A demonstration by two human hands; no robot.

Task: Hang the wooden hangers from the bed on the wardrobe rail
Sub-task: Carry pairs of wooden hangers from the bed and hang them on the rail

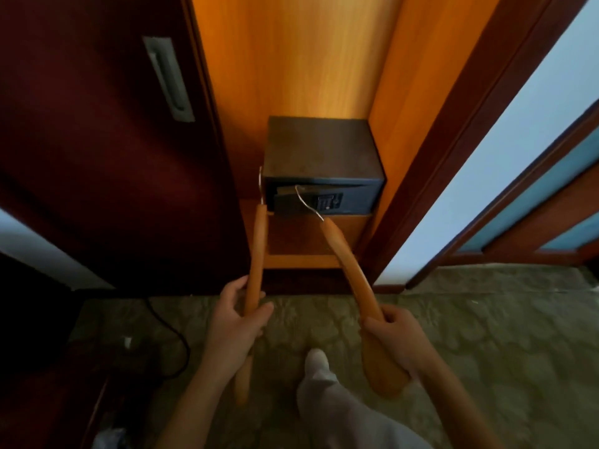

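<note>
I hold two wooden hangers in front of an open wardrobe. My left hand (pixel 238 314) grips one wooden hanger (pixel 254 257) near its middle; it stands almost upright, its metal hook (pixel 260 186) beside the safe. My right hand (pixel 393 335) grips the other wooden hanger (pixel 348 264), which slants up to the left, its wire hook (pixel 306 202) in front of the safe's door. The wardrobe rail and the bed are out of view.
A dark safe (pixel 319 150) sits on a low shelf inside the lit orange wardrobe (pixel 291 59). The dark red sliding door (pixel 97 157) with a metal handle (pixel 168 77) is at left. A black cable (pixel 171 335) lies on the patterned carpet. My leg (pixel 324 393) is below.
</note>
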